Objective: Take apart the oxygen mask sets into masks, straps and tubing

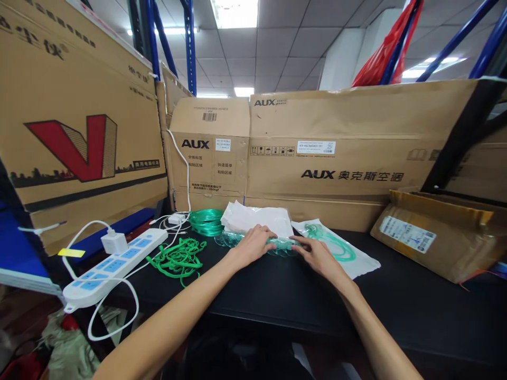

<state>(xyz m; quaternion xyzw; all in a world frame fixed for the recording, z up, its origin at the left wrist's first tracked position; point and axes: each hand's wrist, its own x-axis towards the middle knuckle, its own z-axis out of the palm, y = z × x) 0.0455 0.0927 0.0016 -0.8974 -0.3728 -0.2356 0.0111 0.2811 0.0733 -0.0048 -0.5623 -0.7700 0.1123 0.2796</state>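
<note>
A clear, green-tinted plastic strip with rounded bumps lies across the black tabletop, in front of a white paper bundle. My left hand rests over its middle, fingers bent down onto it. At its right end, my right hand pinches the edge between thumb and fingers. What exactly the strip is, I cannot make out. Right of it, a coil of pale green tubing lies on a white sheet. To the left are a coil of shiny green tubing and a tangled green cord.
A white power strip with a plugged-in adapter and loose white cables sits at the left. Large cardboard panels wall the back and left of the black table. A taped brown carton stands at the right.
</note>
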